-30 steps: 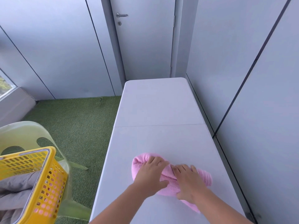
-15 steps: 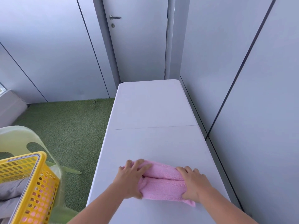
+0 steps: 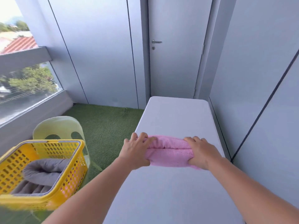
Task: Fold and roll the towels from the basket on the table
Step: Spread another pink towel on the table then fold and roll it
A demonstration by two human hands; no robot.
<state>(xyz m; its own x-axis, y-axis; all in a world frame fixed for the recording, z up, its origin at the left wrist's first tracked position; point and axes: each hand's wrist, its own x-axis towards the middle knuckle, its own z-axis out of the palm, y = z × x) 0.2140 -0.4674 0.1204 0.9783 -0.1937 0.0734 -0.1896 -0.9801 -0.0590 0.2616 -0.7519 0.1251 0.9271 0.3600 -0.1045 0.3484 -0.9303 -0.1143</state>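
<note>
A pink towel [image 3: 169,151], folded and partly rolled, lies across the white table [image 3: 174,191]. My left hand [image 3: 135,151] grips its left end, fingers curled over the top and thumb underneath. My right hand [image 3: 202,152] grips the right end in the same way. A yellow plastic basket [image 3: 69,180] stands to the left of the table and holds grey towels [image 3: 42,173].
The basket sits on a pale green plastic chair [image 3: 58,126] over green artificial grass [image 3: 105,126]. A grey wall runs close along the table's right edge. A closed door [image 3: 176,50] faces the table's far end. A glass railing is at the far left.
My hands have moved apart to the two ends of the pink towel, which now lies straight across the table. The camera has turned left, showing more of the basket and the railing.
</note>
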